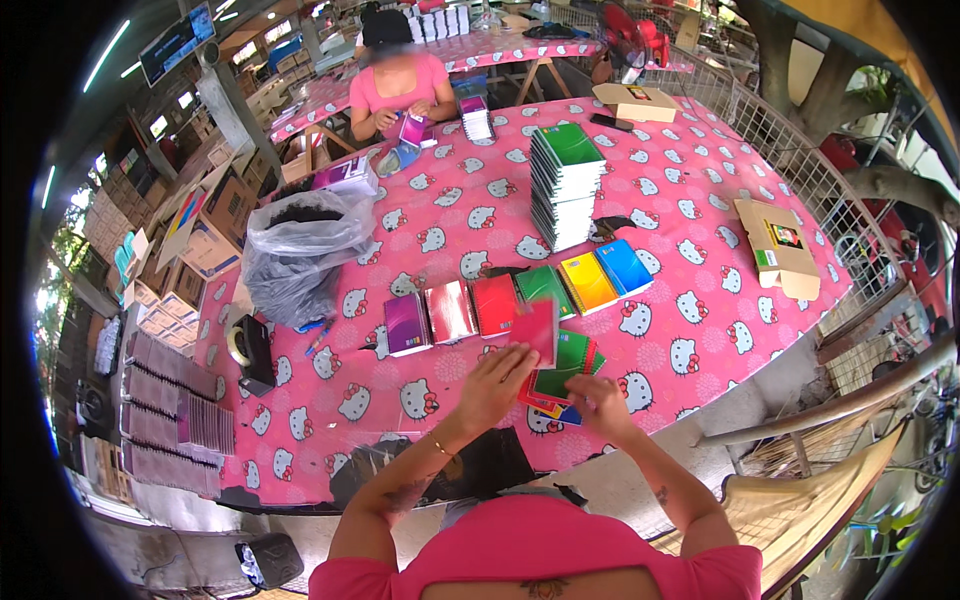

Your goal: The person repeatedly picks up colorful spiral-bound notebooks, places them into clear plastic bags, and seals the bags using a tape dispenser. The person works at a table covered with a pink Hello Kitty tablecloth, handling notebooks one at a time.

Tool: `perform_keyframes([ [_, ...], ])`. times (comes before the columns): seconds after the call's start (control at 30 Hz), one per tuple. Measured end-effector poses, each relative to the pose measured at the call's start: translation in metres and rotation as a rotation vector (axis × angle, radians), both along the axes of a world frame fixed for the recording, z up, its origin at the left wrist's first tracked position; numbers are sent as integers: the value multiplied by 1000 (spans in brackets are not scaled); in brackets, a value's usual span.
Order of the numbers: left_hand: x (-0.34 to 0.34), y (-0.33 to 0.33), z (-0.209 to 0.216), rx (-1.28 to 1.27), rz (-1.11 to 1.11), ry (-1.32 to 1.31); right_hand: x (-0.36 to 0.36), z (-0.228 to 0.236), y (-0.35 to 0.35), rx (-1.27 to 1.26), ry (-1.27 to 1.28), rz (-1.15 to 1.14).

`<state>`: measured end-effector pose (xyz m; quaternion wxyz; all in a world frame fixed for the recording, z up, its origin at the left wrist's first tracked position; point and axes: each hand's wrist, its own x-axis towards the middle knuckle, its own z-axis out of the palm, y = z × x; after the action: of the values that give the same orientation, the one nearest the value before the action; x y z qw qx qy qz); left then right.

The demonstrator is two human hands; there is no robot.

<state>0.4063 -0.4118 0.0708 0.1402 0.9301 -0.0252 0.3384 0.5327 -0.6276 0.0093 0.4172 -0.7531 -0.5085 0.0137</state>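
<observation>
A red spiral notebook (pixel 537 331), slightly blurred, is tilted up in my left hand (pixel 497 377), whose fingers close on its near edge. Just right of it lies a small fanned pile topped by a green notebook (pixel 572 362), with red, yellow and blue corners showing beneath. My right hand (pixel 598 402) is at the pile's near right side with fingers curled; what they grip, if anything, is hidden. Beyond my hands runs a row of notebooks: purple (pixel 405 324), pale red (pixel 451 310), red (pixel 492 305), green (pixel 543 288), yellow (pixel 588 282) and blue (pixel 624 267).
A tall stack of green-topped notebooks (pixel 567 190) stands behind the row. Left are a plastic bag (pixel 300 255), a tape dispenser (pixel 250 352) and stacked notebooks (pixel 170 425). Opened cartons (pixel 778 246) lie right. Across the pink table (pixel 430 205), another person (pixel 400 90) handles a purple notebook.
</observation>
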Motion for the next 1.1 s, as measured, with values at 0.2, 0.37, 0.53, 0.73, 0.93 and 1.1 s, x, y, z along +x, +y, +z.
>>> perform_keyframes([
  [0.2, 5, 4, -28, 68, -115, 104, 43, 2, 14, 92, 155, -305],
  [0.37, 41, 0, 70, 4, 74, 176, 39, -17, 21, -1, 73, -298],
  [0.53, 103, -36, 14, 50, 44, 359, 110, -42, 44, 114, -14, -480],
  [0.73, 83, 0, -29, -416, 236, 297, 211, -51, 63, -306, -297, -496],
  [0.93, -23, 178, -65, -328, 1210, 279, 262, -53, 36, -201, 185, -537],
  [1.1, -68, 228, -89, -656, 1052, 507, 246, -29, 27, 112, 77, -694],
])
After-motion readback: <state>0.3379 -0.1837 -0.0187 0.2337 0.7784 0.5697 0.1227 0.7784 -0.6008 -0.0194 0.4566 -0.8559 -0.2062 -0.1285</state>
